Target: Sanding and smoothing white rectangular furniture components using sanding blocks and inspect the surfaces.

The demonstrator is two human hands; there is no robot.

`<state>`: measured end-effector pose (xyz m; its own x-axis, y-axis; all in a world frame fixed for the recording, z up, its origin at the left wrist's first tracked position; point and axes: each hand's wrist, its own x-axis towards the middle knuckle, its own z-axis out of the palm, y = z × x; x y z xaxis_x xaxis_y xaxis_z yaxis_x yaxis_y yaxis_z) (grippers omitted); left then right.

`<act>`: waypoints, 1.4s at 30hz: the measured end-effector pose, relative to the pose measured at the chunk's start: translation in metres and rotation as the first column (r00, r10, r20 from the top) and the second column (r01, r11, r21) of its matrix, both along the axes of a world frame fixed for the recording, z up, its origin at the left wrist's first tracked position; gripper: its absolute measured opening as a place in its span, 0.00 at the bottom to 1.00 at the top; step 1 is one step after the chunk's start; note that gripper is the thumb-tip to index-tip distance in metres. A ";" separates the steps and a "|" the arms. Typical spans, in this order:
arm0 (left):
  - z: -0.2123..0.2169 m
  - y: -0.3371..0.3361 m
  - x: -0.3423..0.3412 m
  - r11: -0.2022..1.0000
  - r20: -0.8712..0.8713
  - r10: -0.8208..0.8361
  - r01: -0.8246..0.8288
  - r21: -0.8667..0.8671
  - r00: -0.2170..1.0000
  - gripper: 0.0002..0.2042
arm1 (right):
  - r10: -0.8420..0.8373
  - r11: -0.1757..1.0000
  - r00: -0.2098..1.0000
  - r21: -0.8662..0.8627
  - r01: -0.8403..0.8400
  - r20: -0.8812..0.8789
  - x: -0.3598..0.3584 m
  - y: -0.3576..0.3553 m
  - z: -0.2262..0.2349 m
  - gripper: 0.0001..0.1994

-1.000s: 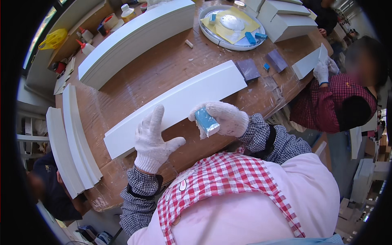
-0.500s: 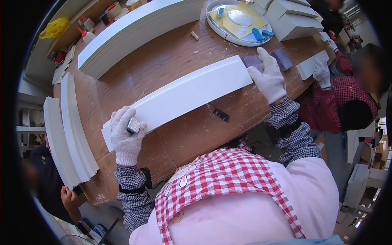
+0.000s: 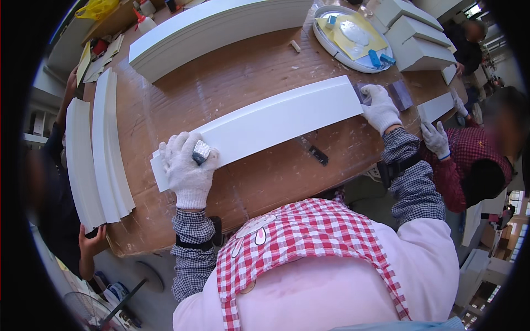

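Note:
A long white board [image 3: 265,124] with a stepped far edge lies across the brown table in front of me. On its left end rests my left hand [image 3: 187,171], in a white knit glove. A small silver-and-dark block [image 3: 201,153], foil-like on top, is gripped between that hand's thumb and fingers. My right hand [image 3: 382,113], also gloved, has its fingers bent at the board's right end, thumb against the corner. Just beyond it lies a purple-grey flat piece [image 3: 399,95]. A dark-handled scraper [image 3: 318,156] is on the table, nearer to me than the board.
Long white boards stand stacked at the back [image 3: 215,36] and left [image 3: 107,149]. A round white tray [image 3: 326,47] holds a yellow sheet and blue blocks. White box-like pieces [image 3: 422,52] are piled far right. Co-workers' hands are at the left boards [image 3: 91,243] and right edge [image 3: 436,140].
My right hand has gone from spread fingers to bent ones at the board's end. My left hand keeps the small block. The view has shifted, and another hand now shows at the far left.

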<state>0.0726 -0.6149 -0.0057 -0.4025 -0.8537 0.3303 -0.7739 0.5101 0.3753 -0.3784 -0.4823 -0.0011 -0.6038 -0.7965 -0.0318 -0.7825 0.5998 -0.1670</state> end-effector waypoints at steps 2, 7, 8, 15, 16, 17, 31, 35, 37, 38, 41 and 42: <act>-0.002 0.001 0.001 1.000 -0.019 0.022 -0.022 -0.004 1.000 0.20 | 0.006 1.000 0.999 -0.004 -0.006 -0.052 0.003 -0.001 0.006 0.24; -0.014 -0.003 0.011 1.000 -0.256 -0.019 0.014 -0.022 0.966 0.21 | 0.234 0.781 0.963 -0.565 -0.267 -0.131 0.030 -0.005 0.042 0.29; -0.015 -0.003 0.014 1.000 -0.248 -0.012 0.008 -0.015 0.969 0.21 | 0.307 0.817 0.940 -0.465 -0.342 -0.152 0.047 -0.011 0.045 0.29; -0.009 0.000 0.032 0.924 -0.759 0.210 0.129 0.361 0.616 0.19 | 0.798 0.556 0.599 -0.296 -0.776 -0.071 0.266 -0.082 0.011 0.31; -0.007 0.000 0.034 0.875 -0.810 0.306 0.188 0.447 0.501 0.19 | 0.866 0.485 0.500 -0.289 -0.826 0.022 0.290 -0.084 0.008 0.29; -0.006 -0.001 0.035 0.811 -0.826 0.410 0.259 0.524 0.386 0.19 | 0.926 0.365 0.372 -0.382 -0.849 0.058 0.304 -0.083 0.006 0.27; -0.021 0.002 0.004 0.977 -0.220 -0.091 0.044 -0.209 0.971 0.23 | 0.589 0.696 0.782 -0.363 -0.620 -0.206 0.182 -0.007 -0.001 0.22; -0.018 0.003 0.006 0.989 -0.194 -0.081 0.054 -0.137 0.978 0.21 | 0.794 0.518 0.600 -0.409 -0.751 -0.098 0.219 -0.031 -0.016 0.22; -0.021 0.001 0.009 0.987 -0.198 -0.106 0.079 -0.138 0.974 0.21 | 0.755 0.567 0.635 -0.326 -0.757 -0.161 0.184 -0.025 -0.009 0.22; -0.022 0.000 0.010 0.984 -0.196 -0.109 0.079 -0.158 0.975 0.21 | 0.631 0.667 0.749 -0.354 -0.656 -0.202 0.156 -0.019 -0.004 0.22; -0.023 0.000 0.008 0.984 -0.207 -0.105 0.071 -0.166 0.973 0.21 | 0.119 0.948 0.941 -0.245 -0.202 -0.316 0.060 0.000 0.017 0.26; -0.020 0.002 0.006 0.979 -0.208 -0.117 0.077 -0.190 0.971 0.21 | 0.059 0.965 0.963 -0.232 -0.123 -0.264 0.035 0.005 0.022 0.26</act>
<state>0.0788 -0.6129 -0.0261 -0.3826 -0.7329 0.5626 -0.6274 0.6531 0.4240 -0.3439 -0.4774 0.0212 -0.4907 -0.8127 0.3142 -0.8674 0.4896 -0.0885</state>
